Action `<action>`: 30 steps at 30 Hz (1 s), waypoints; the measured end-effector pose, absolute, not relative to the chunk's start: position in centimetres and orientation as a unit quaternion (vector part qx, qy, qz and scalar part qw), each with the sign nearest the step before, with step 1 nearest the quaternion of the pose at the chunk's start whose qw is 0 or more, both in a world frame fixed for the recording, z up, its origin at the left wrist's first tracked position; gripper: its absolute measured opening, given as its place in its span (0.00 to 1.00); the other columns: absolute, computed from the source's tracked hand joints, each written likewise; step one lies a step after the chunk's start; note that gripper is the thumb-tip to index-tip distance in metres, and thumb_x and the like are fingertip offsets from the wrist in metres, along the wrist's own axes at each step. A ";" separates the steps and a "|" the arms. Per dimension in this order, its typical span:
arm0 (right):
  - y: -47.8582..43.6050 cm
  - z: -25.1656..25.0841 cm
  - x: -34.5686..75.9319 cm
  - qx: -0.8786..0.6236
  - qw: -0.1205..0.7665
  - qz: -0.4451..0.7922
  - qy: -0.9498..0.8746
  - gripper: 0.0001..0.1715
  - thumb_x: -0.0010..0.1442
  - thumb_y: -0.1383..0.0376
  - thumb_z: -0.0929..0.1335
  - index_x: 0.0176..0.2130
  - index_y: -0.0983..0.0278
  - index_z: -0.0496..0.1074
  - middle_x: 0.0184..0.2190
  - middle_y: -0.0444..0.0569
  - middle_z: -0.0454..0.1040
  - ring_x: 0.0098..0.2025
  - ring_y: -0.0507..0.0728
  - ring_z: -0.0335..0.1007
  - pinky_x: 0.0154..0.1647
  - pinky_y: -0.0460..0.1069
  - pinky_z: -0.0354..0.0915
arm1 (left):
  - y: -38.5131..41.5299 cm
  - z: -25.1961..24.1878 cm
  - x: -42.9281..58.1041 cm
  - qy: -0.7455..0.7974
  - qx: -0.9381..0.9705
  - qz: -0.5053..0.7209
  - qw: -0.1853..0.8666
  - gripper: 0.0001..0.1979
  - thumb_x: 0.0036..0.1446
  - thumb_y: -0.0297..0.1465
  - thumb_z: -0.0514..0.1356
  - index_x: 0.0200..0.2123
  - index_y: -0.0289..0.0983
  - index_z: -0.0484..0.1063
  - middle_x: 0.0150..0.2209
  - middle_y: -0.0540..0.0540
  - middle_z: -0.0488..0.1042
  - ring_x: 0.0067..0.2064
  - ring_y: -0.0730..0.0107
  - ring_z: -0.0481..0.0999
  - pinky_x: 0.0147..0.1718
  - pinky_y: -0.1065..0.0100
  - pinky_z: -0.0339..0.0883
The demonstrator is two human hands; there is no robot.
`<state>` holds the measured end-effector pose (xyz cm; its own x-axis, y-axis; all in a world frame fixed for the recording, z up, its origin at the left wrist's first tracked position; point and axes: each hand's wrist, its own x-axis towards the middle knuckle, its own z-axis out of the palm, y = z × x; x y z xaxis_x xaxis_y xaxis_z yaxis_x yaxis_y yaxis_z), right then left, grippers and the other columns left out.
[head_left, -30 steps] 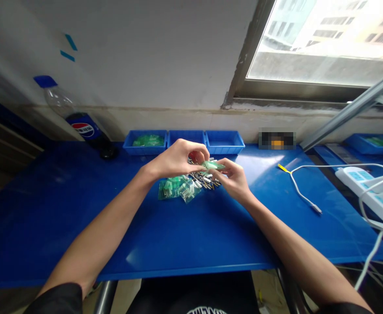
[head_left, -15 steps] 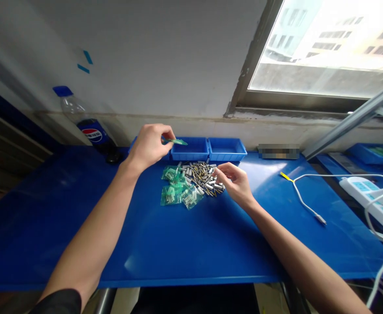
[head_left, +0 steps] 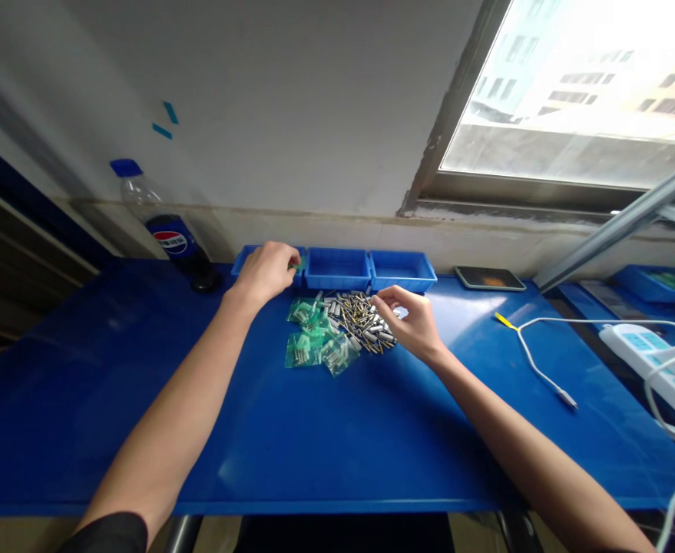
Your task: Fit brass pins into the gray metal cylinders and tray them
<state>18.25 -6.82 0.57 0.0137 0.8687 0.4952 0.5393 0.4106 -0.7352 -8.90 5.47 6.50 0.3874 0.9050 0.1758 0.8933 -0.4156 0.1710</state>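
My left hand (head_left: 269,270) is closed over the left blue bin (head_left: 245,257), pinching a small green plastic bag (head_left: 298,266) that mostly hides behind the fingers. My right hand (head_left: 407,315) hovers at the right edge of a pile of metal pins and silver cylinders (head_left: 363,319). Its thumb and index finger are brought together; a pale bit shows at the tips, too small to name. Left of the pile, several green bags with small parts in them (head_left: 314,334) lie overlapping on the blue table (head_left: 337,445).
Two more blue bins, the middle bin (head_left: 337,283) and the right bin (head_left: 403,283), stand along the wall. A cola bottle (head_left: 170,238) is at the back left. On the right are a phone (head_left: 490,278), a white cable (head_left: 536,365) and a power strip (head_left: 653,361).
My left hand has gone down toward the left bin with the green bag, which was held higher before. My right hand has barely moved at the pile. The view has shifted slightly.
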 end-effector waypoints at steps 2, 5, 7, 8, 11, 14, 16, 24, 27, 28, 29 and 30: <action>-6.2 0.9 17.7 -0.508 0.483 0.157 -0.696 0.12 0.67 0.57 0.69 0.34 0.60 0.75 0.28 0.46 0.77 0.29 0.55 0.70 0.35 0.51 0.67 | 5.5 6.4 -9.0 0.538 0.836 0.109 0.029 0.13 0.57 0.30 0.62 0.44 0.40 0.84 0.44 0.40 0.85 0.46 0.54 0.83 0.49 0.63 0.75; -5.1 1.7 16.8 -0.498 0.456 0.141 -0.724 0.10 0.66 0.59 0.69 0.34 0.60 0.75 0.28 0.46 0.76 0.29 0.55 0.70 0.35 0.51 0.67 | 5.6 6.3 -9.2 0.551 0.828 0.100 0.028 0.14 0.59 0.30 0.61 0.45 0.39 0.85 0.46 0.38 0.84 0.48 0.51 0.83 0.50 0.59 0.74; -4.4 2.0 16.2 -0.485 0.434 0.137 -0.747 0.08 0.65 0.61 0.69 0.34 0.60 0.76 0.29 0.47 0.77 0.31 0.56 0.72 0.35 0.51 0.67 | 5.9 6.1 -9.6 0.557 0.824 0.103 0.033 0.14 0.59 0.31 0.62 0.45 0.39 0.85 0.46 0.37 0.84 0.49 0.51 0.83 0.52 0.60 0.74; -4.0 2.2 15.9 -0.478 0.426 0.137 -0.755 0.07 0.65 0.62 0.69 0.35 0.60 0.76 0.30 0.47 0.77 0.32 0.56 0.73 0.36 0.51 0.67 | 6.0 6.0 -9.8 0.553 0.826 0.107 0.040 0.14 0.58 0.31 0.63 0.45 0.40 0.85 0.46 0.38 0.84 0.49 0.52 0.83 0.52 0.61 0.74; -3.0 2.4 15.0 -0.469 0.422 0.137 -0.763 0.05 0.64 0.65 0.69 0.35 0.60 0.76 0.32 0.48 0.78 0.34 0.57 0.75 0.38 0.51 0.68 | 6.4 5.8 -10.6 0.530 0.839 0.109 0.061 0.13 0.58 0.34 0.65 0.45 0.42 0.85 0.44 0.40 0.85 0.50 0.55 0.83 0.52 0.64 0.73; -2.2 2.7 14.6 -0.472 0.417 0.142 -0.764 0.05 0.63 0.66 0.69 0.36 0.60 0.77 0.34 0.48 0.80 0.36 0.57 0.76 0.37 0.50 0.68 | 6.4 5.8 -10.9 0.525 0.845 0.087 0.057 0.14 0.59 0.34 0.65 0.47 0.42 0.84 0.46 0.41 0.84 0.51 0.56 0.82 0.53 0.65 0.72; -1.9 3.0 14.8 -0.472 0.397 0.152 -0.772 0.06 0.62 0.67 0.69 0.37 0.60 0.78 0.35 0.48 0.81 0.35 0.57 0.76 0.37 0.50 0.68 | 6.1 6.0 -10.7 0.525 0.847 0.075 0.035 0.15 0.60 0.34 0.64 0.49 0.39 0.83 0.49 0.38 0.82 0.52 0.54 0.81 0.55 0.63 0.71; -2.0 3.2 18.1 -0.495 0.318 0.165 -0.792 0.07 0.62 0.66 0.69 0.36 0.60 0.80 0.31 0.46 0.82 0.32 0.56 0.77 0.34 0.50 0.67 | 4.3 8.0 -8.3 0.397 0.899 0.167 0.086 0.14 0.62 0.33 0.62 0.49 0.37 0.82 0.46 0.40 0.81 0.48 0.59 0.80 0.51 0.64 0.72; -2.4 1.8 19.2 -0.503 0.331 0.145 -0.785 0.07 0.62 0.65 0.69 0.36 0.60 0.79 0.31 0.47 0.81 0.31 0.57 0.76 0.34 0.50 0.68 | 3.3 8.7 -7.2 0.364 0.907 0.156 0.145 0.13 0.61 0.32 0.64 0.47 0.37 0.82 0.42 0.43 0.83 0.41 0.63 0.81 0.43 0.66 0.72; -2.5 1.3 19.4 -0.505 0.335 0.140 -0.783 0.07 0.62 0.65 0.69 0.36 0.60 0.79 0.31 0.47 0.81 0.31 0.57 0.75 0.34 0.51 0.68 | 3.0 8.8 -7.0 0.360 0.907 0.149 0.158 0.13 0.60 0.32 0.64 0.47 0.37 0.82 0.42 0.43 0.83 0.40 0.63 0.81 0.41 0.67 0.72; -2.7 0.8 19.6 -0.506 0.339 0.137 -0.781 0.07 0.62 0.65 0.68 0.36 0.60 0.79 0.31 0.47 0.81 0.31 0.57 0.75 0.34 0.51 0.68 | 2.8 8.8 -6.7 0.357 0.908 0.141 0.168 0.13 0.59 0.32 0.64 0.47 0.37 0.82 0.41 0.44 0.84 0.39 0.64 0.81 0.40 0.67 0.71; -3.0 0.5 19.9 -0.507 0.341 0.135 -0.780 0.07 0.62 0.65 0.68 0.36 0.60 0.78 0.32 0.48 0.81 0.32 0.57 0.75 0.35 0.51 0.69 | 2.6 8.7 -6.5 0.354 0.909 0.132 0.176 0.13 0.59 0.31 0.65 0.47 0.37 0.82 0.41 0.44 0.84 0.39 0.64 0.81 0.39 0.67 0.71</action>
